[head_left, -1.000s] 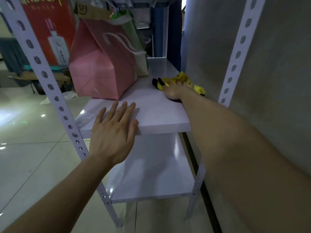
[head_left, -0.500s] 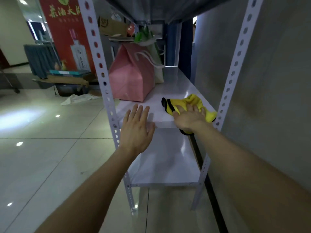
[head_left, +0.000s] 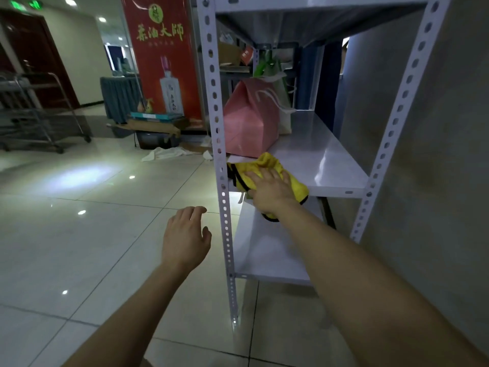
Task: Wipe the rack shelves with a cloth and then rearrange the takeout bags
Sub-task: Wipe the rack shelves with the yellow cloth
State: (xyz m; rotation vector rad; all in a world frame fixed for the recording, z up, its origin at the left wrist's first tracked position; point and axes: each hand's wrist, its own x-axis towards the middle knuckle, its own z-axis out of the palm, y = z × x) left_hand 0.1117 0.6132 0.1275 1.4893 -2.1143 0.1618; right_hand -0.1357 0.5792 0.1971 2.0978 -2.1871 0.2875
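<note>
Smooth painted metal, soft cloth, creased paper and glossy tile.
The middle shelf [head_left: 325, 160] is smooth white sheet metal with a soft sheen, and the lower shelf [head_left: 264, 255] looks the same; the perforated upright [head_left: 221, 144] is pale painted metal. The yellow cloth [head_left: 266, 162] at the shelf's front edge looks fuzzy and matt, with black trim. The pink bag [head_left: 248, 123] is matt paper, creased along its folds. The floor [head_left: 79, 234] is polished tile mirroring the ceiling lights. The wall [head_left: 436, 128] is matt grey and faintly mottled.

Yellow black-edged cloth [head_left: 267, 168], pink bag [head_left: 250, 123]
</note>
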